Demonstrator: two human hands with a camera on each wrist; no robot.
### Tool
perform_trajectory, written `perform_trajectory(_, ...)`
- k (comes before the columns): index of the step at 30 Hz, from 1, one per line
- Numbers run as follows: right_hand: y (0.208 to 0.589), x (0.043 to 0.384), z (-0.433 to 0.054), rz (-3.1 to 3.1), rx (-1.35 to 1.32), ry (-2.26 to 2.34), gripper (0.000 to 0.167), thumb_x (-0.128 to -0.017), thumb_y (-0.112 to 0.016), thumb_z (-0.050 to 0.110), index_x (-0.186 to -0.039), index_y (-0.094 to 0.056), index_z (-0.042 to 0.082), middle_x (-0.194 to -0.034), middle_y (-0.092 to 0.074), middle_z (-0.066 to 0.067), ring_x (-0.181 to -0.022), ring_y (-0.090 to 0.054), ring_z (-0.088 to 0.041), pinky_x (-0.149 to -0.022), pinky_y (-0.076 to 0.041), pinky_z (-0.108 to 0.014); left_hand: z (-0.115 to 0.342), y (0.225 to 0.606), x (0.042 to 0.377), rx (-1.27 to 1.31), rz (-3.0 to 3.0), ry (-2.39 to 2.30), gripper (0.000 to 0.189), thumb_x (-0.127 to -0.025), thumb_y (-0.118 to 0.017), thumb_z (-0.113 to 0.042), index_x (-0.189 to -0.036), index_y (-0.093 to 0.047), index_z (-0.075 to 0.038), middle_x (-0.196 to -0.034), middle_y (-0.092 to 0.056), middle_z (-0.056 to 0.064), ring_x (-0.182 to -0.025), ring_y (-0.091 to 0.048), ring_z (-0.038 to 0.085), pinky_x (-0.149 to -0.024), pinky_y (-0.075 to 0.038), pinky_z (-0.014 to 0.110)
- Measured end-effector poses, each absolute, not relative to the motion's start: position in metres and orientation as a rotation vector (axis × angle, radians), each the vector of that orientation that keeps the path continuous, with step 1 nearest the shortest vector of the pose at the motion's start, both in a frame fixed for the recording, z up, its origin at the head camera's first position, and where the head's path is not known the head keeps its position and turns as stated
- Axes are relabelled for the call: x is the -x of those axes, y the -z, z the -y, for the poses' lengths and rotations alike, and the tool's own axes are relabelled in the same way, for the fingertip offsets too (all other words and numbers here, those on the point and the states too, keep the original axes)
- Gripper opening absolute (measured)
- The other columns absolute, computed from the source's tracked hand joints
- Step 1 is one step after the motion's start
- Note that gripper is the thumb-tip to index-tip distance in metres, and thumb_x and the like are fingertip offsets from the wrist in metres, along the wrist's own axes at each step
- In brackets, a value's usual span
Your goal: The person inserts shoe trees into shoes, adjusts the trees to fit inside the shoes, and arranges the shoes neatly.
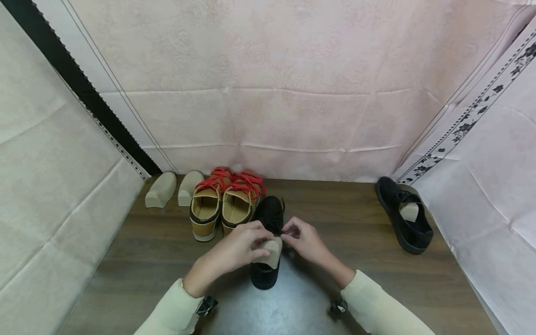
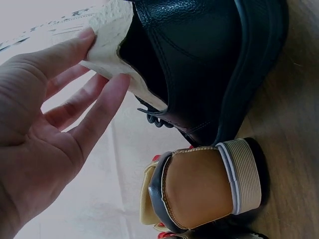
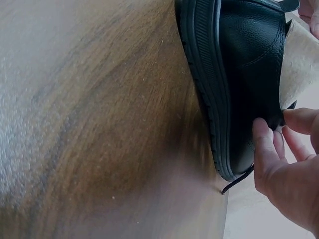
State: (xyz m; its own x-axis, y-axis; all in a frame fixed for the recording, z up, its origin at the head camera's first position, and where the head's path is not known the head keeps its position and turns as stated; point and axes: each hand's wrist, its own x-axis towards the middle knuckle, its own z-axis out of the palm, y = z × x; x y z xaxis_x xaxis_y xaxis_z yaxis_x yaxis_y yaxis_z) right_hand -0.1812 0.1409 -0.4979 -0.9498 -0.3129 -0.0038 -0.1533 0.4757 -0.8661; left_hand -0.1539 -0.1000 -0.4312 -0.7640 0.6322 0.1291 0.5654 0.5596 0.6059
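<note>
A black lace-up shoe (image 1: 265,279) stands toe-away on the wood-patterned surface, between both hands. Out of its opening sticks a beige shoe insert (image 1: 272,251), rough like pressed pulp in the left wrist view. My left hand (image 1: 240,244) pinches this insert between thumb and fingers. At the shoe's right side, my right hand (image 1: 305,239) holds the edge of the opening near the laces between thumb and fingertips (image 3: 261,132). A loose black lace end (image 3: 234,181) hangs beside the toe in the right wrist view. The insert's front part is hidden inside the shoe.
Tan sneakers (image 1: 203,228) with red laces stand close on the left. Beyond them lie two beige inserts (image 1: 161,190). Another black shoe (image 1: 404,228), with an insert (image 1: 409,211) inside, stands far right. Patterned cloth (image 1: 268,116) hangs behind and along both sides.
</note>
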Motion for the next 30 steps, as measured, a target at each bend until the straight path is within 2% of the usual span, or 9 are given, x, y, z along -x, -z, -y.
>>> perform_trajectory(11, 0.499, 0.181, -0.142, -2.562, 0.428, 1.475, 0.011, -0.098, -0.071, 0.012, -0.107, -0.066, 0.017, -0.102, -0.069, 0.001, -0.094, -0.067, -0.013, -0.08, -0.057, -0.029, 0.091, 0.432, 0.153, -1.024, -2.857, -0.738, 0.029, -0.093, -0.079, -0.025, -0.12, -0.074, -0.015, -0.102, -0.062, -0.005, -0.086, -0.058, 0.006, -0.074, -0.054, 0.023)
perform_trajectory(30, 0.502, 0.182, -0.141, -2.554, 0.418, 1.492, 0.01, -0.098, -0.071, 0.013, -0.106, -0.066, 0.017, -0.103, -0.069, 0.001, -0.095, -0.066, -0.013, -0.078, -0.056, -0.028, 0.079, 0.439, 0.153, -1.045, -2.987, -0.564, 0.025, -0.091, -0.081, -0.02, -0.112, -0.073, -0.01, -0.092, -0.058, 0.0, -0.078, -0.056, 0.012, -0.066, -0.05, 0.026)
